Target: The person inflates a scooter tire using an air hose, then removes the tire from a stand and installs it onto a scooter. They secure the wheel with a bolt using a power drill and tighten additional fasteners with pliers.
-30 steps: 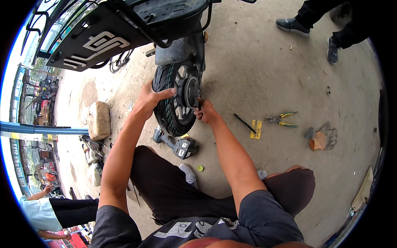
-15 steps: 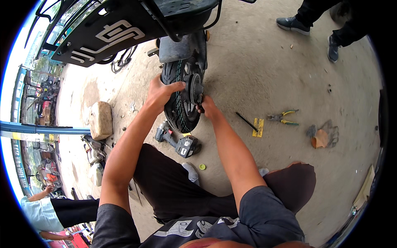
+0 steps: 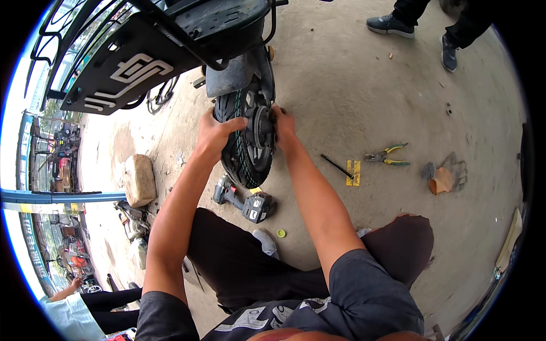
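Note:
A black scooter wheel (image 3: 247,169) with a treaded tyre stands upright under a dark fender (image 3: 225,79). My left hand (image 3: 214,135) grips the tyre from its left side, its thumb lying across toward the dark round hub (image 3: 260,126). On the opposite side, my right hand (image 3: 284,127) is closed against the hub's right end, its fingertips partly hidden. Just below the wheel, a cordless power tool (image 3: 243,200) with a black battery lies on the ground.
Right of my right forearm lie a black rod (image 3: 335,165), a yellow card (image 3: 353,173), yellow-green pliers (image 3: 387,155) and a glove (image 3: 445,177). A green cap (image 3: 281,233) is near my foot. A stone block (image 3: 140,180) sits left; another person's shoes (image 3: 391,26) stand at the far right.
My right hand has shifted up along the hub's right side and its grip has changed. My left hand keeps its hold on the tyre. The view has tilted slightly.

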The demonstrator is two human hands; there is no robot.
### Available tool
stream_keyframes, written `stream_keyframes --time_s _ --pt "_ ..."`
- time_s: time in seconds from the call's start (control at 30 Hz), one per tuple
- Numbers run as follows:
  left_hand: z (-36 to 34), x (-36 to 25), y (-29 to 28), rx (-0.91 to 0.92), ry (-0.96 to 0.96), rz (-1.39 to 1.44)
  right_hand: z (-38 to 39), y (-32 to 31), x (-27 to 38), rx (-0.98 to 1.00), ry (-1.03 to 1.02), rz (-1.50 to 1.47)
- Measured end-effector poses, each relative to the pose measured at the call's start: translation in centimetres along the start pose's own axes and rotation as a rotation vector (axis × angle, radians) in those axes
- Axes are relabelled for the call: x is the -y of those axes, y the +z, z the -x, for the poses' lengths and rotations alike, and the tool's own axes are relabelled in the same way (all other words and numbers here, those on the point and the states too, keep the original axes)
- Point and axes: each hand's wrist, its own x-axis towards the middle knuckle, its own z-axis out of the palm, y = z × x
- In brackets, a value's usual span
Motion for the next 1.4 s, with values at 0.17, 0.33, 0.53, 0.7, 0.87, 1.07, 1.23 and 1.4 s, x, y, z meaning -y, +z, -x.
stream_keyframes --time_s 0.17,0.33,0.53,0.7,0.87,1.07,1.23,1.4 --pt "-0.5 -0.4 0.5 0.044 0.018 -0.024 -2.4 -0.1 -0.4 -0.134 -0.106 0.289" --pt "-1.0 -0.2 0.6 0.026 0.026 0.008 -2.9 0.4 -0.6 -0.193 -0.134 0.439" --pt "-1.8 -0.8 1.2 0.032 0.021 0.042 -3.6 0.2 -0.5 -0.11 0.006 0.087" --pt "-2.3 -1.8 1.6 0.056 -0.015 0.061 -5.9 -0.7 -1.1 -0.016 0.291 -0.265" --pt "-2.1 -2.1 1.8 0.065 0.011 0.095 -6.2 -0.6 -1.3 0.056 0.428 -0.432" --pt "-2.5 -1.6 1.5 0.108 0.019 0.018 -6.3 -0.8 -0.9 0.112 0.477 -0.474" --pt "-2.4 -0.3 0.5 0.09 -0.028 0.112 -5.0 0.3 -1.5 0.023 0.401 -0.328" --pt "-2.3 -1.9 0.9 0.07 -0.073 0.112 -3.7 1.4 -0.9 -0.046 0.293 -0.299"
